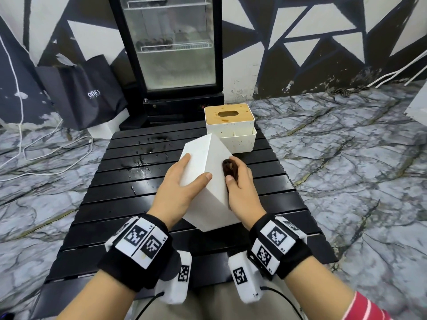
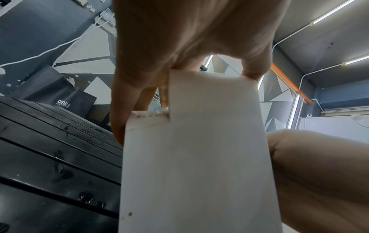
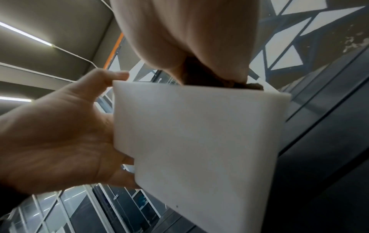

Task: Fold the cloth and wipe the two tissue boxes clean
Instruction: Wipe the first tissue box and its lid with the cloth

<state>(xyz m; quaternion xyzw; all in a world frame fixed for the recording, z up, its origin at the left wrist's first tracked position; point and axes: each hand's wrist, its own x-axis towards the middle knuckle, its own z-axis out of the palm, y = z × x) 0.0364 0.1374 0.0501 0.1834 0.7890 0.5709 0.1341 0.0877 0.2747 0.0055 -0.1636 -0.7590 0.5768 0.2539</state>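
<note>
A plain white tissue box (image 1: 203,172) is tilted up off the black slatted table (image 1: 129,199). My left hand (image 1: 184,181) grips its left side, fingers on one face and thumb on the upper face. My right hand (image 1: 238,181) holds a folded dark brown cloth (image 1: 230,170) and presses it against the box's right face. The left wrist view shows the white box (image 2: 199,157) between fingers and thumb; the right wrist view shows the box (image 3: 199,134) with the cloth (image 3: 201,75) under my palm. A second white box with a wooden lid (image 1: 227,116) stands at the table's far edge.
Behind the table stands a glass-door fridge (image 1: 171,47), with a dark shopping bag (image 1: 90,91) to its left and white cables (image 1: 46,148) on the marble floor. Wet smears mark the table slats (image 1: 147,160) left of the box.
</note>
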